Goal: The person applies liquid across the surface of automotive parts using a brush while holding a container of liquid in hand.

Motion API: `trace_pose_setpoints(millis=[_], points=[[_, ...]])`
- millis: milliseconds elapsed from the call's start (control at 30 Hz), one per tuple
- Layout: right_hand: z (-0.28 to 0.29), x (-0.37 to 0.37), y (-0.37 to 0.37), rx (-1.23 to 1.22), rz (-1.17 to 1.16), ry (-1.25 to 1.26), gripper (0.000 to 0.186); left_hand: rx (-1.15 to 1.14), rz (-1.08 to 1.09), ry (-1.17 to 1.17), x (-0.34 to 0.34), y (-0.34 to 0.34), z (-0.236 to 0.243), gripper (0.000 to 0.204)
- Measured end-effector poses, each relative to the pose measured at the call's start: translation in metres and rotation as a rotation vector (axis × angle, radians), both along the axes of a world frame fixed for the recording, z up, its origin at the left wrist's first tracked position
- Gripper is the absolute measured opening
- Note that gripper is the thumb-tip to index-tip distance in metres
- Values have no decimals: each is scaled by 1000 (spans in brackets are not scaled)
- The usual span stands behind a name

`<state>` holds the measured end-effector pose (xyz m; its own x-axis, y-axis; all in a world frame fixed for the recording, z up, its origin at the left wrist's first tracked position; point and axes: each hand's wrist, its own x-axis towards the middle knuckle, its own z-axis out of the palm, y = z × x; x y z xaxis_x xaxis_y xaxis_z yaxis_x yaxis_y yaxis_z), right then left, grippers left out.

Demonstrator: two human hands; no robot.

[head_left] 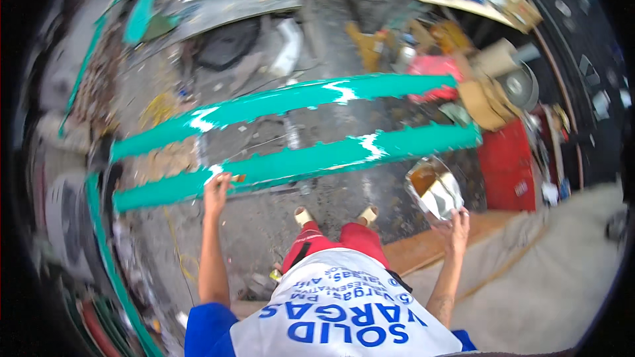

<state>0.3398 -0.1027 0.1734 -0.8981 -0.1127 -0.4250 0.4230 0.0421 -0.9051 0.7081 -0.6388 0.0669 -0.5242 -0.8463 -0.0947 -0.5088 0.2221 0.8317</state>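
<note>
Gripping tan tool (239, 178), left hand (218, 186) at green strip (297, 162) edge — silvery container (442, 193) in right hand (456, 225), floor (336, 193) gap between

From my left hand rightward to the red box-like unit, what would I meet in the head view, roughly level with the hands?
Left hand → small brown tool → left shoe → right shoe → silver container → red box-like unit.
</note>
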Motion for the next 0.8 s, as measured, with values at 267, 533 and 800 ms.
trace_pose_setpoints(millis=[267, 533, 800], points=[[4, 49, 18, 60, -197, 47, 48, 165, -627, 153, -188, 32, 26, 21], [-10, 70, 39, 19, -248, 13, 53, -84, -1071, 190, -370, 132, 17, 17], [-18, 67, 42, -8, -261, 20, 59, -197, -1320, 166, -461, 190, 13, 19]])
